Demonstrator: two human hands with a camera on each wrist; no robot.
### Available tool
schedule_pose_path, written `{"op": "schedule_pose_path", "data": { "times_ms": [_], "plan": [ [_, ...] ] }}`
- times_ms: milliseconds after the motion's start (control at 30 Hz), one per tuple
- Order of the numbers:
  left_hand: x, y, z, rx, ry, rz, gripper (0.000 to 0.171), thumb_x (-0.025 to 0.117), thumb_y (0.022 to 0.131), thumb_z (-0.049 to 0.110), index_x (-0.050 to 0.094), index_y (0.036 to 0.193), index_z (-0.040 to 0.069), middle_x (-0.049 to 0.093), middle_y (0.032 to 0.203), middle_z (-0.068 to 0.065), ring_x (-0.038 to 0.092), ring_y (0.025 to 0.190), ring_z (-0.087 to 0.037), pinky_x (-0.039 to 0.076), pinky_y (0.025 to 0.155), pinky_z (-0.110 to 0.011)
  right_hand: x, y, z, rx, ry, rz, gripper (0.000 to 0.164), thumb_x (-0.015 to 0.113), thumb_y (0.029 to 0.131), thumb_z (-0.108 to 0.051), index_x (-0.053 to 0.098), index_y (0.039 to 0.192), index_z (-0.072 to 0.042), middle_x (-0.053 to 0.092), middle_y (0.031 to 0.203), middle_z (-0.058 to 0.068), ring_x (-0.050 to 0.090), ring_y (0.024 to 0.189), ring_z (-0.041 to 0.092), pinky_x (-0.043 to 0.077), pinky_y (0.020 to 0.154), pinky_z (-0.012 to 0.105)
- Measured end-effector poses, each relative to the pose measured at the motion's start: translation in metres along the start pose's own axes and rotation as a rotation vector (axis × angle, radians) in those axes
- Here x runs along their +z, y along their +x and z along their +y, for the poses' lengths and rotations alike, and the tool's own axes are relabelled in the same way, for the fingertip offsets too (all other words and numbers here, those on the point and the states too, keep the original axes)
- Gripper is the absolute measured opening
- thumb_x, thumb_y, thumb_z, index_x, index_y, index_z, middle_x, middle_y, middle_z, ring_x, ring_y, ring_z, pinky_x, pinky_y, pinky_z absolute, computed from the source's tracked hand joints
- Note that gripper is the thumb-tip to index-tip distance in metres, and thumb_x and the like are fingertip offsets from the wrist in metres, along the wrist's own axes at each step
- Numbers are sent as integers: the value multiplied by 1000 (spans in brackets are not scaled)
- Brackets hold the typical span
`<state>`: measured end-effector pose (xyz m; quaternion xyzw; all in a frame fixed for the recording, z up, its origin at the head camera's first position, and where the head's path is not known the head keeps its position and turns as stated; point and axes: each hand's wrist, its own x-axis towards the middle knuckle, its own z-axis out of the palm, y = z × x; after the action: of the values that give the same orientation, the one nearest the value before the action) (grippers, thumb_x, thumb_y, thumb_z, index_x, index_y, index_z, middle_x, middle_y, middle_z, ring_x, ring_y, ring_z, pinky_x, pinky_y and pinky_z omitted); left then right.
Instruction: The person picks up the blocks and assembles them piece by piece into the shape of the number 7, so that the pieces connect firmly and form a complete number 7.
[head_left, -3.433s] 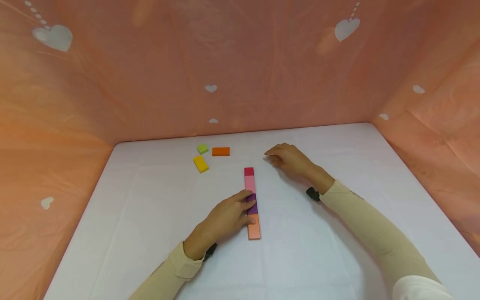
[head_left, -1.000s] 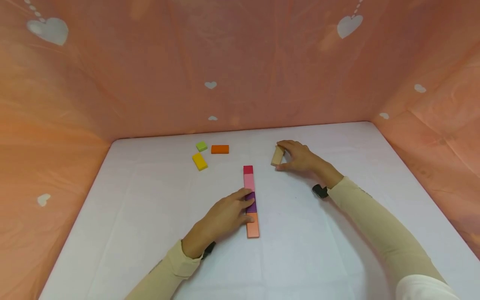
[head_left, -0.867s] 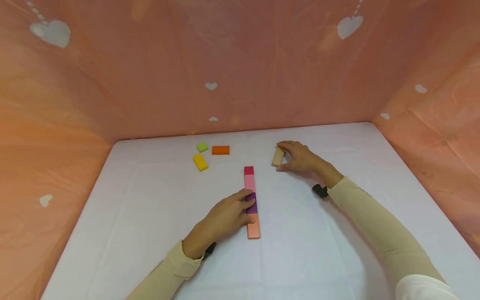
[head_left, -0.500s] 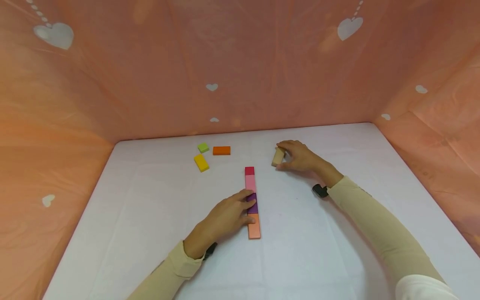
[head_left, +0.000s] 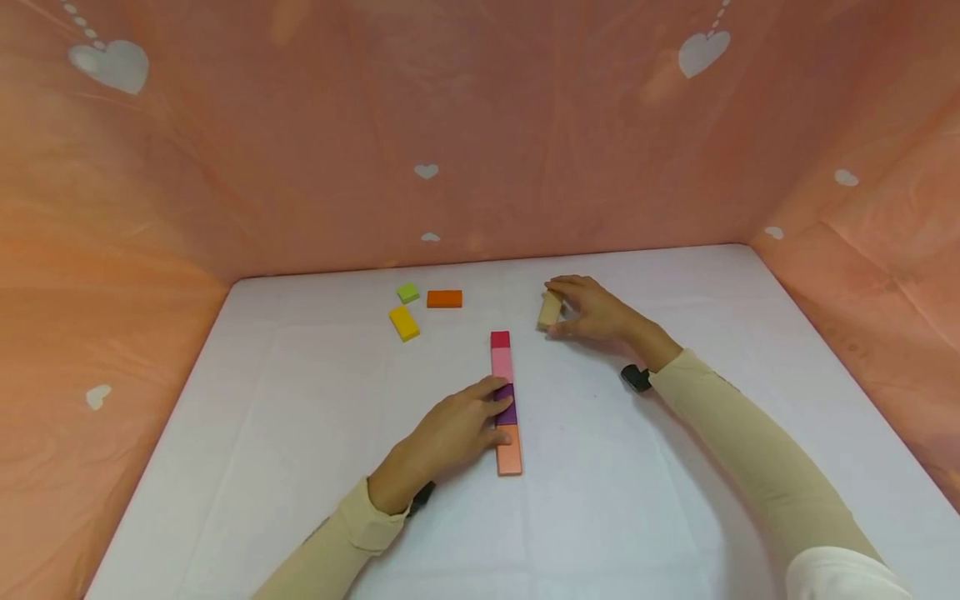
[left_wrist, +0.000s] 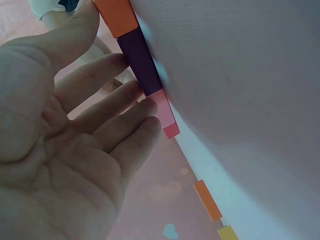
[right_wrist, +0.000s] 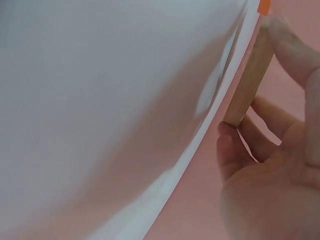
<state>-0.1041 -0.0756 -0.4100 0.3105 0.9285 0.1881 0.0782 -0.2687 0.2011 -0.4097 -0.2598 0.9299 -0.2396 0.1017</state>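
A straight row of flat blocks lies on the white table: red (head_left: 500,339) farthest, then pink (head_left: 501,364), purple (head_left: 507,410) and peach-orange (head_left: 509,460). My left hand (head_left: 450,429) rests its fingertips on the row, fingers near the purple block and thumb on the peach-orange one. In the left wrist view its fingers reach out nearly straight to the purple block (left_wrist: 140,61) and the pink block (left_wrist: 162,107). To the right of the row's far end, my right hand (head_left: 591,315) pinches a plain wooden block (head_left: 549,310) by its ends. The right wrist view shows this wooden block (right_wrist: 250,75) raised off the cloth.
Left of the row's far end lie a light green square block (head_left: 408,293), a yellow block (head_left: 404,323) and an orange block (head_left: 445,299). Orange fabric with white hearts (head_left: 427,171) walls the table's back and sides.
The right hand has taken hold of the wooden block, which did not show in the oldest frame. Since half a second ago it has shifted slightly left with it. The left hand stays put.
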Motion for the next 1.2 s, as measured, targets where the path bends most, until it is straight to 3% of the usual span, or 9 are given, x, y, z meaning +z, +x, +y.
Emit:
{"op": "schedule_pose_path", "data": {
  "times_ms": [700,900,1200],
  "plan": [
    [1,8,2,8,-1,-4,56,75,89,33,61,135,4,48,152,-10,49,139,-26,45,112,-39,-5,1,-2,-53,18,-67,85,78,85,-37,36,154,-7,29,161,17,24,149,39,26,120,60],
    [1,7,1,8,5,1,55,75,89,31,61,135,4,48,152,-9,50,139,-26,45,112,-39,-3,3,-4,-78,15,-64,86,78,85,-36,36,154,-7,28,161,19,24,149,40,26,120,60],
    [3,2,-2,-7,-6,4,56,75,88,33,61,135,5,48,152,-8,50,139,-25,46,111,-40,6,11,-10,-89,30,-102,84,76,87,-36,35,155,-12,26,164,12,21,151,34,28,121,56]
  ]
}}
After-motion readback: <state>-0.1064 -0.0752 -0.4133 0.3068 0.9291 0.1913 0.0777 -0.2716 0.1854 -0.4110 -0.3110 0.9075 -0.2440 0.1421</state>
